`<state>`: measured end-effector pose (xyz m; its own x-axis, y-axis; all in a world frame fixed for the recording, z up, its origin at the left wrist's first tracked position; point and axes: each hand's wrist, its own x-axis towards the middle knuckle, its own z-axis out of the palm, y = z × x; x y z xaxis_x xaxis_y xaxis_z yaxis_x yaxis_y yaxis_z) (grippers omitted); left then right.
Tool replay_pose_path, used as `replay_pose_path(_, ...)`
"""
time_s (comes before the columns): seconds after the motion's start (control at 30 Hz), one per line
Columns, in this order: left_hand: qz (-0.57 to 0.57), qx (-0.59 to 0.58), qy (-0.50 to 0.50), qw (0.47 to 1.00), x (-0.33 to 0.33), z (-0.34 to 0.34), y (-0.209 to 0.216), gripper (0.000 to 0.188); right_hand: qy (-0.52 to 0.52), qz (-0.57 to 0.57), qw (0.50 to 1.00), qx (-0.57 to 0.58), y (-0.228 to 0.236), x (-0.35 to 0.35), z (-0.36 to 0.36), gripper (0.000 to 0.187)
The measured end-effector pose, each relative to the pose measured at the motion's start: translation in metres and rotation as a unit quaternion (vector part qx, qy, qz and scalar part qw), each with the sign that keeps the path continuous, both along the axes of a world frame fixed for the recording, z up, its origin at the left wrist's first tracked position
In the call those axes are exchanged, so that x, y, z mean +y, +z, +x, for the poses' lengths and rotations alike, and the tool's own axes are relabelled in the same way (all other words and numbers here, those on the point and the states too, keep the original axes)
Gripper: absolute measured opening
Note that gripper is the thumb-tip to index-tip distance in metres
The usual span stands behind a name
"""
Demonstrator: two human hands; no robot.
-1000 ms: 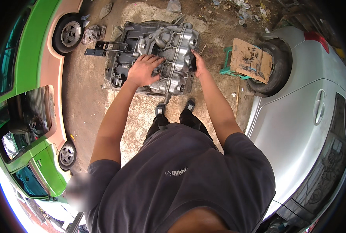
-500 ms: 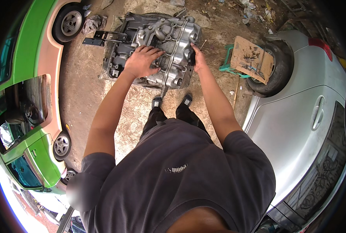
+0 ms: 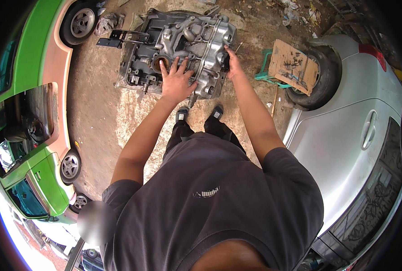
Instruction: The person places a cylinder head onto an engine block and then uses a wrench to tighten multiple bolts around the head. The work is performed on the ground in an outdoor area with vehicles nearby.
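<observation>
Engine point(image 3: 194, 50) under both hands. Left hand point(image 3: 177, 84) on top, fingers apart, near round port point(image 3: 156, 64); right hand point(image 3: 234, 66) at right side, grip cannot be told.

- T-shirt point(image 3: 237, 167): dark grey, loose, creased; clock read from its centre.
- Chest print point(image 3: 206, 192), centre: small, pale.
- Left sleeve point(image 3: 121, 194), 9 o'clock; right sleeve point(image 3: 286, 165), 2 o'clock: short, same grey.
- Collar point(image 3: 235, 235), 5 o'clock: round.
- Trousers point(image 3: 179, 137), 11 o'clock: black.
- Footwear point(image 3: 181, 112), 12 o'clock: dark, pale patches.
</observation>
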<state>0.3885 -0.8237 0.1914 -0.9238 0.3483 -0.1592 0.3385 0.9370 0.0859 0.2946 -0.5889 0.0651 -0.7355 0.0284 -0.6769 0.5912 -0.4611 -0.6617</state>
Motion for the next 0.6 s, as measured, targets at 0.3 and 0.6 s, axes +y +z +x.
replay_pose_path(0.3, 0.020, -0.026, 0.062, 0.998, 0.022, 0.003, 0.004, 0.062, -0.009, -0.029, 1.000, 0.006, 0.021, -0.004, 0.006, 0.081)
replay_pose_path(0.6, 0.044, -0.016, 0.049, 0.998, 0.015, 0.010, -0.010, 0.058, -0.018, -0.038, 0.999, 0.023, 0.025, -0.004, 0.008, 0.072)
